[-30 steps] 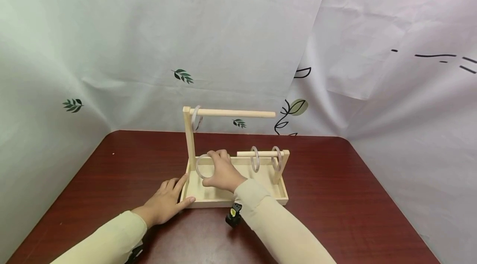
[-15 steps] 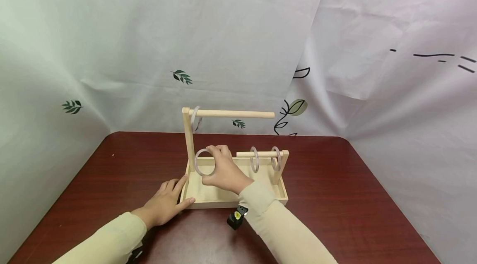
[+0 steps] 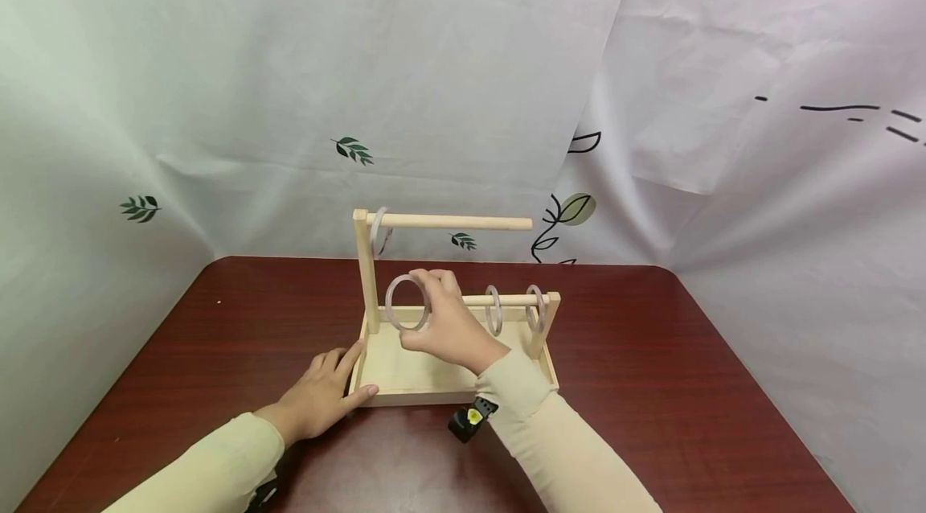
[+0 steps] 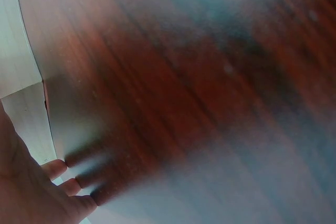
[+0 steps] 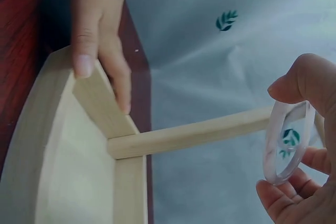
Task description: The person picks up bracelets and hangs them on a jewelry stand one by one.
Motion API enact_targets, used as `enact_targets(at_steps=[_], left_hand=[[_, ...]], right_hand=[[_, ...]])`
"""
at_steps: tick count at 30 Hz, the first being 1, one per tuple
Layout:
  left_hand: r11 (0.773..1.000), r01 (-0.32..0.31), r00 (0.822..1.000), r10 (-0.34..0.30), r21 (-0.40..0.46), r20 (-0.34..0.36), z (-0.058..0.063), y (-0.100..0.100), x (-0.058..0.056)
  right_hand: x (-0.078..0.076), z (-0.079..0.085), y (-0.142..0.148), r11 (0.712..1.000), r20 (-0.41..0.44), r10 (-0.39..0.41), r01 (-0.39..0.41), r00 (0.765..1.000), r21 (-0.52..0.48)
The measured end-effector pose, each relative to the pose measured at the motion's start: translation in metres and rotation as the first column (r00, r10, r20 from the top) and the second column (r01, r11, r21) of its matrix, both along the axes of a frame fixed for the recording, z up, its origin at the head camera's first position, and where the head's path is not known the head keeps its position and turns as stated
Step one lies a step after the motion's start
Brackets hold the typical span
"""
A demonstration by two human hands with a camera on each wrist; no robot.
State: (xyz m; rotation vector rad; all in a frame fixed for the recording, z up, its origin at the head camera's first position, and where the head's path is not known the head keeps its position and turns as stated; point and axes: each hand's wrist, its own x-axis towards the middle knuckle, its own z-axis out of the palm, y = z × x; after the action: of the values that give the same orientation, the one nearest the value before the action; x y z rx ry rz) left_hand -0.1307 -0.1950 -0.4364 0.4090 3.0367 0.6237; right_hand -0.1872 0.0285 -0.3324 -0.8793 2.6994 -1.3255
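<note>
My right hand (image 3: 452, 324) pinches a pale, translucent bangle (image 3: 388, 305) between thumb and fingers, holding it upright above the tray of a light wooden stand (image 3: 456, 398). In the right wrist view that bangle (image 5: 270, 150) shows side-on in the fingers. My left hand (image 3: 318, 395) rests against the tray's left end, thumb on the front corner, fingers along the outside. One bangle (image 3: 375, 233) hangs at the post end of the tall upper bar (image 3: 456, 220). Two more, a bangle (image 3: 498, 312) and a bangle (image 3: 531, 308), hang on the short lower bar (image 3: 514, 300).
The stand sits on a dark red wooden table (image 3: 644, 384). Behind and beside it hangs a pale cloth backdrop (image 3: 463, 95) with leaf prints. The upper bar's right end is free, and the lower bar's left end lies close behind my right hand.
My right hand has lifted the bangle from low in the tray, raising it and moving slightly right. The left hand stays at the tray's end; the hanging bangles have not moved.
</note>
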Motion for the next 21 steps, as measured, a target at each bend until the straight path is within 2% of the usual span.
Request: enact_targets(at_steps=[8,21], left_hand=[[1.000,-0.003,0.999,0.004,-0.006,0.036,0.005,0.001,0.001],[1.000,0.000,0.999,0.001,0.010,-0.035,-0.009,-0.002,-0.002]], right_hand=[[0.002,0.009,0.009,0.998,0.004,-0.004,0.004,1.000,-0.058],[0.000,0.024,0.026,0.988,-0.037,-0.048,0.042,0.998,-0.147]])
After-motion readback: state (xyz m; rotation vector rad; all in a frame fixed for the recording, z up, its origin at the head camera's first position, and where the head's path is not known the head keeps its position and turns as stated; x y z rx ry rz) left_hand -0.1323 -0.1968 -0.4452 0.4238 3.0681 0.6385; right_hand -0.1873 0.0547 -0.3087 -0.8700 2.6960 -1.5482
